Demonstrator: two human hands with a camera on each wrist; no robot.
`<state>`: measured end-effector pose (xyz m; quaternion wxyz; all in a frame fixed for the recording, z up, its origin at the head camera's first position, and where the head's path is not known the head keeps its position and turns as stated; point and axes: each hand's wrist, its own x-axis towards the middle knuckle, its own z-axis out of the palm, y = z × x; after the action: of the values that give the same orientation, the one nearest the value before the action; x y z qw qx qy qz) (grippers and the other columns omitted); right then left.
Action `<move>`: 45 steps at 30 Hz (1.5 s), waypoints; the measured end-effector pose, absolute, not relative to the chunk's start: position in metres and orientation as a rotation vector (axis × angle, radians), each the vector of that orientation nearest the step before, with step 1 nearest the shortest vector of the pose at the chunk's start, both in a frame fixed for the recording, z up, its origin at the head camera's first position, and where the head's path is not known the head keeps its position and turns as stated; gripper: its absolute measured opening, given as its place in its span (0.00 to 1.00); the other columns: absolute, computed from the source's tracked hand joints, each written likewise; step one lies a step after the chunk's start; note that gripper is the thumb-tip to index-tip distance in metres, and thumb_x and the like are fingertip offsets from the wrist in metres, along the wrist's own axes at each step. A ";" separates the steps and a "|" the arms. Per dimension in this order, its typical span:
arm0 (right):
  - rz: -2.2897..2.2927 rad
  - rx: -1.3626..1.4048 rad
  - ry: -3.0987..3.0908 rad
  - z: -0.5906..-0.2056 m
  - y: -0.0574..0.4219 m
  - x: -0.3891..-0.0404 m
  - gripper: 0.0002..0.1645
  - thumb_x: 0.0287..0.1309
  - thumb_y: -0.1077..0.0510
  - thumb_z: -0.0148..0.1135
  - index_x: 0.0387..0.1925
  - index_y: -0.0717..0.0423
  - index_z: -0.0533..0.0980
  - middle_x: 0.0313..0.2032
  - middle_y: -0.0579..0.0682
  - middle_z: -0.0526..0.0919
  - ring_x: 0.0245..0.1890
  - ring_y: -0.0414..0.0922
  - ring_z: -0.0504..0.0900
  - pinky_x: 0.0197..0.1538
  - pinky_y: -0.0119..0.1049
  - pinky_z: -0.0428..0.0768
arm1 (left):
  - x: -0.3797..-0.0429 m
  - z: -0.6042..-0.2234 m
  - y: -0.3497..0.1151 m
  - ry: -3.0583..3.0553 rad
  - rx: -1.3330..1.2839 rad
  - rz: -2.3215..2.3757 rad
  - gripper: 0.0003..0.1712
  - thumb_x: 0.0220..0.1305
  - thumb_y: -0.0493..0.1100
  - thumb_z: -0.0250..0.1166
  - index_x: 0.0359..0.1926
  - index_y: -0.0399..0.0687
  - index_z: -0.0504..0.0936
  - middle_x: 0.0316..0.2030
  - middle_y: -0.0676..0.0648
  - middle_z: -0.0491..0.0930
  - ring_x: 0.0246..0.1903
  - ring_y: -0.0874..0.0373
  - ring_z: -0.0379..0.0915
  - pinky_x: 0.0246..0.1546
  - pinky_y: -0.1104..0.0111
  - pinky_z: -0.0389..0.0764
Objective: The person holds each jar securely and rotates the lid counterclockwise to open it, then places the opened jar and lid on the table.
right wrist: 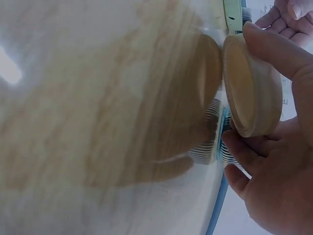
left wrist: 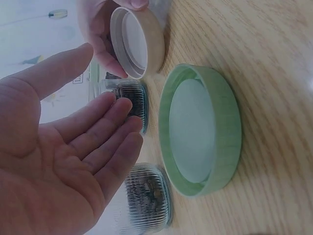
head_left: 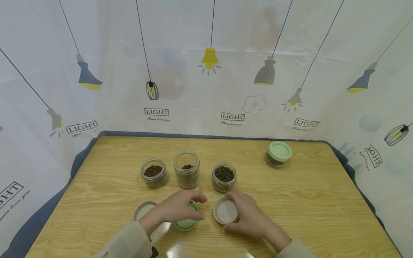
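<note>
My right hand (head_left: 250, 215) grips a beige jar lid (head_left: 226, 211) by its rim, thumb on one side and fingers on the other. The lid's hollow side faces up. My left hand (head_left: 180, 207) hovers over a green lid (left wrist: 200, 132), its fingers apart and nothing in them. That green lid lies hollow side up on the table, partly hidden by the hand in the head view. Another pale lid (head_left: 142, 209) lies by the left wrist. Ahead stand a short jar (head_left: 154, 173), a taller jar (head_left: 187, 172) and a second short jar (head_left: 224, 176), uncovered, with dark coffee beans inside.
At the back right of the wooden table (head_left: 306, 190) stands a short jar with a green lid (head_left: 280, 151) on it. A printed cloth (head_left: 193, 118) hangs behind the table and along its sides.
</note>
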<state>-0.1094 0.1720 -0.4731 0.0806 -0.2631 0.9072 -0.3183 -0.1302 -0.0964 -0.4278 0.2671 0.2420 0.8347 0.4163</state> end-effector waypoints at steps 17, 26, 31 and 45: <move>-0.780 -0.757 2.790 -0.480 0.168 -0.108 0.55 0.35 0.39 0.78 0.63 0.54 0.64 0.57 0.50 0.71 0.58 0.50 0.65 0.63 0.59 0.60 | -0.130 -0.427 -0.094 2.241 0.662 1.083 0.27 0.58 0.52 0.68 0.56 0.48 0.77 0.53 0.47 0.79 0.55 0.52 0.70 0.58 0.50 0.71; -0.751 -0.749 2.796 -0.480 0.168 -0.108 0.55 0.36 0.36 0.76 0.63 0.53 0.63 0.57 0.49 0.70 0.57 0.49 0.65 0.61 0.59 0.62 | -0.131 -0.428 -0.092 2.243 0.671 1.060 0.27 0.58 0.53 0.68 0.56 0.48 0.77 0.53 0.48 0.79 0.55 0.53 0.70 0.58 0.50 0.71; -0.748 -0.750 2.796 -0.480 0.169 -0.107 0.55 0.37 0.35 0.76 0.64 0.52 0.63 0.57 0.49 0.70 0.57 0.49 0.65 0.61 0.60 0.63 | -0.132 -0.428 -0.091 2.237 0.681 1.059 0.27 0.58 0.53 0.68 0.56 0.48 0.77 0.53 0.48 0.79 0.55 0.54 0.71 0.58 0.50 0.71; -0.767 -0.672 2.799 -0.465 0.195 -0.103 0.59 0.38 0.34 0.74 0.68 0.54 0.60 0.61 0.54 0.70 0.62 0.56 0.63 0.65 0.62 0.58 | -0.130 -0.426 -0.084 2.250 0.722 1.054 0.28 0.57 0.53 0.69 0.56 0.47 0.77 0.52 0.49 0.79 0.54 0.55 0.71 0.58 0.53 0.72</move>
<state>-0.1029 0.1950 -0.4652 0.0811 -0.2247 0.9365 -0.2568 -0.1304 -0.0843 -0.4264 0.2737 0.2683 0.8365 0.3917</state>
